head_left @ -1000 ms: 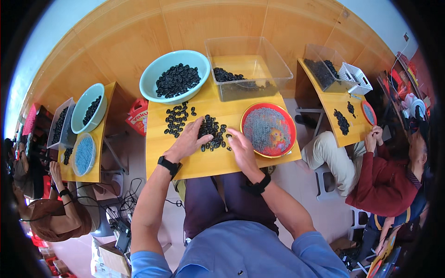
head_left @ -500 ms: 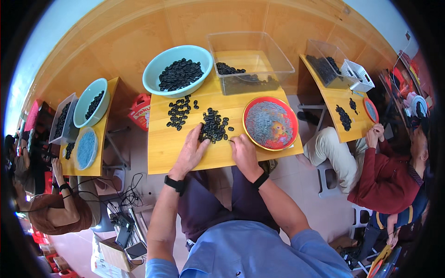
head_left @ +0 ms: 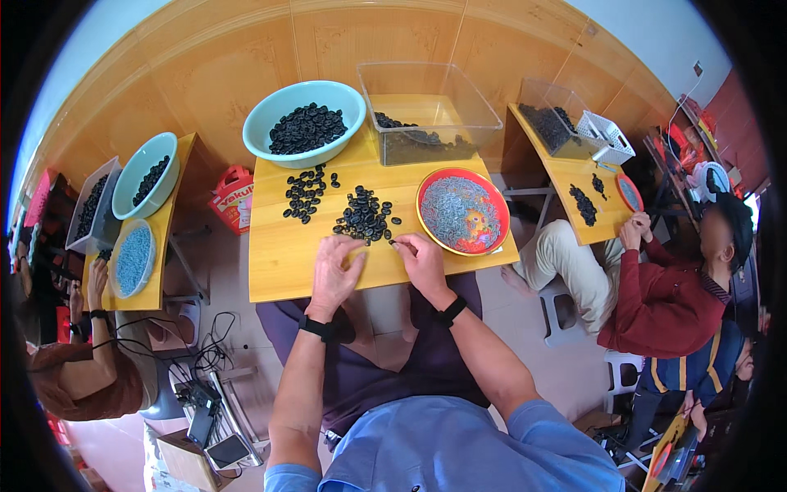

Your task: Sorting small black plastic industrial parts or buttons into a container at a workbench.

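The yellow wooden table (head_left: pixel 287 258) has its near edge just beyond the person's knees; both wrists are at or over this edge. Bare tabletop extends from the left edge to the left hand (head_left: pixel 336 266), and a smaller bare area lies between the two hands. At the rear, the light-blue basin (head_left: pixel 260 119) occupies the left corner and the clear plastic bin (head_left: pixel 393 146) the right; both contain black oval pieces. The red bowl (head_left: pixel 498 205), yellow-rimmed, stands near the right edge and limits space beside the right hand (head_left: pixel 422 262). Floor separates this table from the left neighbouring table (head_left: pixel 166 234) and the right neighbouring table (head_left: pixel 564 170).

Large lettering is printed on the red-and-white package (head_left: pixel 235 201) on the floor left of the table. The bowl has an orange printed figure inside, partly covered by grey-blue small parts (head_left: pixel 449 205).

The main pile of black oval pieces (head_left: pixel 363 215) lies just beyond the hands; a second pile (head_left: pixel 305 193) lies farther left. The hands are apart. The left hand's fingers are extended at the main pile's near side, thumb spread. The right fingertips are at a single black piece (head_left: pixel 392 242); whether they grip it cannot be determined.
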`<state>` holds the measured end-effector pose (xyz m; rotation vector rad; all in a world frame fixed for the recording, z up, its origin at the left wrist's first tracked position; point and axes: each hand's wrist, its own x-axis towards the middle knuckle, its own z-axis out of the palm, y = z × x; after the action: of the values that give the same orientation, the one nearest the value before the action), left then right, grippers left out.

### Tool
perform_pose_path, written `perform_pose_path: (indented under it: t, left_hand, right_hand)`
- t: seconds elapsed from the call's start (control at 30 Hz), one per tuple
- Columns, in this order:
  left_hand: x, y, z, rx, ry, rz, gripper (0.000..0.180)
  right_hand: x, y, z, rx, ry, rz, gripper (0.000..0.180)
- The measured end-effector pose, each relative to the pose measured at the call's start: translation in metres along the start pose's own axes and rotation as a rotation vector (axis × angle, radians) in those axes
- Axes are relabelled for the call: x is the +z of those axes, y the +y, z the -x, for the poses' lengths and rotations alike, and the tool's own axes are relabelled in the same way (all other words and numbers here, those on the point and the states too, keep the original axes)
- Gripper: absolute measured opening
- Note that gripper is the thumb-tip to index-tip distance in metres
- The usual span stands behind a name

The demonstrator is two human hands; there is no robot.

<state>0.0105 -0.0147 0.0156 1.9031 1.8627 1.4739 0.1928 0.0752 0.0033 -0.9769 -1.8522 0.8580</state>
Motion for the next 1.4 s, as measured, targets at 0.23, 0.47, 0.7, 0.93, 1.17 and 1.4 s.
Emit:
perform_pose_path:
  t: [0.23,0.47,0.7,0.93,1.17,1.4]
  left_hand:
    - [0.009,-0.004,0.007,-0.325,-0.133,0.445,0.027]
    - [0.013,0.008,-0.003,-0.489,-0.129,0.392,0.023]
    - [0.021,0.017,-0.008,-0.598,-0.104,0.312,0.022]
    - [0.029,0.014,0.002,-0.605,-0.120,0.495,0.015]
    - [0.014,0.013,0.002,-0.675,-0.198,0.470,0.016]
    - [0.017,0.009,0.000,-0.620,-0.234,0.477,0.014]
  right_hand:
    - [0.024,-0.012,0.030,-0.199,0.041,0.179,0.009]
    - [0.029,-0.016,0.029,-0.211,0.112,0.219,0.006]
    - [0.035,-0.014,0.025,-0.259,0.206,0.264,0.006]
    - [0.027,-0.015,0.030,-0.273,0.195,0.283,0.009]
    - [0.028,-0.018,0.030,-0.281,0.151,0.135,0.015]
    - [0.025,-0.016,0.027,-0.287,0.202,0.159,0.016]
